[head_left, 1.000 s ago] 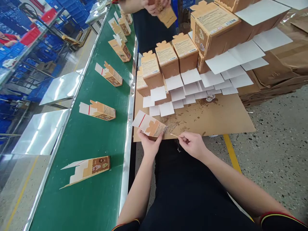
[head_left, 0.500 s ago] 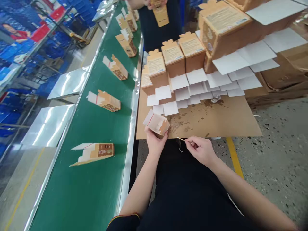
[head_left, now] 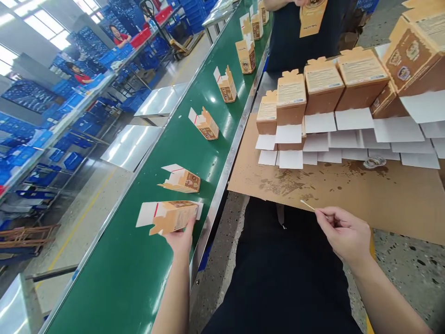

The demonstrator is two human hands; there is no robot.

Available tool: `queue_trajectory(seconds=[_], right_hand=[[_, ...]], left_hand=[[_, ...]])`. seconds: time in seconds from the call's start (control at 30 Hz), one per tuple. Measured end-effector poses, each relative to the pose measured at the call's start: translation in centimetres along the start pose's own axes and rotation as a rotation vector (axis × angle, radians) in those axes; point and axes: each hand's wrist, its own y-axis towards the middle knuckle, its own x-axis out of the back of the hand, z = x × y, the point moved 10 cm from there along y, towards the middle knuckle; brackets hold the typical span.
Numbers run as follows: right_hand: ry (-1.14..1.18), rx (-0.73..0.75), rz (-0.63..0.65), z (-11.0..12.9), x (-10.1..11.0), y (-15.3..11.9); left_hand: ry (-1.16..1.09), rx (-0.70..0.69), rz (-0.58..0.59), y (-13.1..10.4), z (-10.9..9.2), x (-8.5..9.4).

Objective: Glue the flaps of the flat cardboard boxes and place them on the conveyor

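My left hand (head_left: 180, 239) grips a small brown cardboard box (head_left: 175, 217) over the green conveyor belt (head_left: 114, 278). The box lies on its side, its white flap with a red line pointing left. Between the thumb and fingers of my right hand (head_left: 346, 232) is a thin cotton swab (head_left: 307, 204), its white tip pointing up and left. That hand hovers by the near edge of the stained cardboard sheet (head_left: 333, 195). Just beyond the held box, another open box (head_left: 184, 180) sits on the belt.
More open boxes (head_left: 205, 124) stand in a line up the belt. Stacked boxes (head_left: 323, 83) with white flaps fill the far part of the cardboard sheet, near a crumpled clear plastic piece (head_left: 374, 162). Across the belt's far end, a co-worker holds a box (head_left: 313, 18).
My left hand has carried its box left from the cardboard sheet to the belt. My right hand still has the swab. The view has swung left.
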Motion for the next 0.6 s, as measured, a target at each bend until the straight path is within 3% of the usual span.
queue_trajectory(seconds=[0.07, 0.13, 0.43, 0.6], right_hand=[[0.033, 0.014, 0.015, 0.3, -0.4, 0.5], [0.067, 0.023, 0.048, 0.6, -1.1, 0.9], [0.109, 0.052, 0.1, 1.7, -2.2, 2.0], [0.13, 0.093, 0.134, 3.7, -3.4, 2.8]], left_hand=[[0.016, 0.018, -0.088, 0.9, 0.6, 2.5], [0.057, 0.019, -0.077, 1.6, 0.6, 2.9], [0.281, 0.033, 0.024, 4.3, 0.2, 0.9], [0.291, 0.08, 0.074, 6.7, -0.1, -0.4]])
